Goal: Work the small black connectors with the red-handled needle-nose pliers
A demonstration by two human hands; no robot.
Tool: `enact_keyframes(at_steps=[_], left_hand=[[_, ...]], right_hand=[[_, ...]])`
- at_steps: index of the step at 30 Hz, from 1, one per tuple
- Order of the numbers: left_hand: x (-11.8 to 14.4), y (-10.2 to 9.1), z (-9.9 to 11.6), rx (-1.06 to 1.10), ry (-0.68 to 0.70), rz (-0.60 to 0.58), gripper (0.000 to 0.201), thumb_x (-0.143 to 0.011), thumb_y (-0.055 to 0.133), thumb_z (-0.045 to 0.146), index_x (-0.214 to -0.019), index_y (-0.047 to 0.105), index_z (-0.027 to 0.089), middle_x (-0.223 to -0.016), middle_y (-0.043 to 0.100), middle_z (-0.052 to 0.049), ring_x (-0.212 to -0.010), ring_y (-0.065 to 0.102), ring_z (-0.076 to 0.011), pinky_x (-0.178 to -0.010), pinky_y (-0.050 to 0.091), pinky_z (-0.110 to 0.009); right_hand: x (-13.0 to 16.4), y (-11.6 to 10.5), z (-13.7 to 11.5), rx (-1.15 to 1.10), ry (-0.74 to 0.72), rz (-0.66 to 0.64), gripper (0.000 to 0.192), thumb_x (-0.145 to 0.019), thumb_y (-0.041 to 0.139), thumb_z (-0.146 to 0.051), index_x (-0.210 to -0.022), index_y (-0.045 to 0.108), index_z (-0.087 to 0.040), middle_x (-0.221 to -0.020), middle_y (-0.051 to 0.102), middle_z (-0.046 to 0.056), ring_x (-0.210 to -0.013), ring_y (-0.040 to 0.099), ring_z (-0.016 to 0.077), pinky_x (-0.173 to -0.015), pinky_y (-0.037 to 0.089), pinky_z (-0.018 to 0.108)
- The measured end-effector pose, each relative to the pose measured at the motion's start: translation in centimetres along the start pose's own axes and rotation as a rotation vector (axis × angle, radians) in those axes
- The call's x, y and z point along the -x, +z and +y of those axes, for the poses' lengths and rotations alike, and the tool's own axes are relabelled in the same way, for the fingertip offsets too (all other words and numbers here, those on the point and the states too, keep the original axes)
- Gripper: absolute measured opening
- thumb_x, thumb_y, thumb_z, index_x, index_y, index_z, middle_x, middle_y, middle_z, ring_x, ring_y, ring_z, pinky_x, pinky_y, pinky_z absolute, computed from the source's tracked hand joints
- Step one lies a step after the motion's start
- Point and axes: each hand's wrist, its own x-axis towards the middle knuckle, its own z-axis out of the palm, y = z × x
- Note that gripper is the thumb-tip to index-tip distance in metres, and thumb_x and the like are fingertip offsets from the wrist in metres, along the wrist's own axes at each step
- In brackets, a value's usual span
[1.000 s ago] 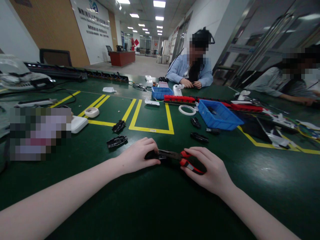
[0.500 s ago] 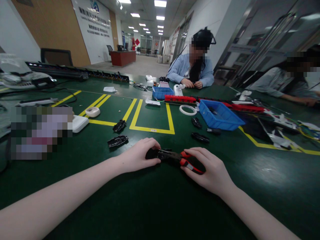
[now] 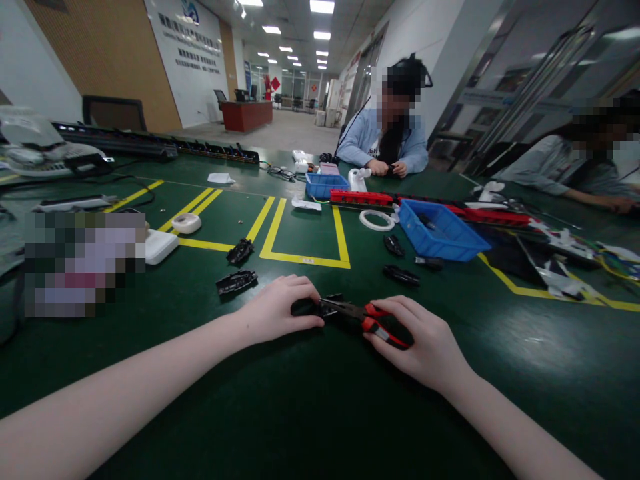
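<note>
Your right hand (image 3: 425, 343) is wrapped around the red handles of the pliers (image 3: 367, 318), fingers closed on them. Your left hand (image 3: 277, 310) is clamped over a small black part (image 3: 306, 307), pinning it to the green table (image 3: 310, 413).

Both sit in the lower centre of the frame, between your two hands. The pliers lie nearly flat, long axis running left to right across the frame, handles at the right, nose pointing left and meeting the part at your left fingertips. Whether the nose is gripping the part cannot be told; your fingers hide the join.

Judged step: working the part with the pliers while holding it down. The next move would call for a steady left hand and a controlled squeeze along that same axis.

Two more black parts (image 3: 236, 281) lie just up-left of your left hand.
</note>
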Motion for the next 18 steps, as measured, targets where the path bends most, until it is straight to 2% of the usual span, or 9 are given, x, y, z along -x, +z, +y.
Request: enact_keyframes(at_steps=[6,12,18], left_hand=[[0.01,0.15,-0.21,-0.017,0.070,0.009,0.019,-0.089,0.071,0.035,-0.099,0.066,0.020,-0.106,0.068,-0.004,-0.099,0.062,-0.0217,-0.087,0.048,-0.036],[0.01,0.36,-0.47,-0.055,0.073,0.022,0.018,-0.086,0.074,0.034,-0.088,0.066,0.018,-0.103,0.068,-0.003,-0.096,0.063,-0.0212,-0.085,0.048,-0.036],[0.18,0.38,-0.36,-0.131,0.090,0.000,0.014,-0.090,0.070,0.033,-0.093,0.065,0.019,-0.107,0.068,-0.004,-0.098,0.063,-0.0218,-0.086,0.048,-0.038]], right_hand=[[0.09,0.32,0.68,0.003,0.012,0.053,0.035,-0.086,0.066,-0.035,-0.117,0.060,-0.020,-0.109,0.069,0.010,-0.097,0.068,0.0250,-0.083,0.059,0.040],[0.11,0.40,0.57,0.055,-0.026,0.019,0.038,-0.084,0.067,-0.035,-0.118,0.062,-0.020,-0.110,0.070,0.011,-0.097,0.069,0.0265,-0.080,0.059,0.042],[0.14,0.26,0.42,0.040,-0.026,0.027,0.038,-0.083,0.067,-0.035,-0.118,0.062,-0.020,-0.109,0.070,0.011,-0.097,0.069,0.0264,-0.080,0.060,0.041]])
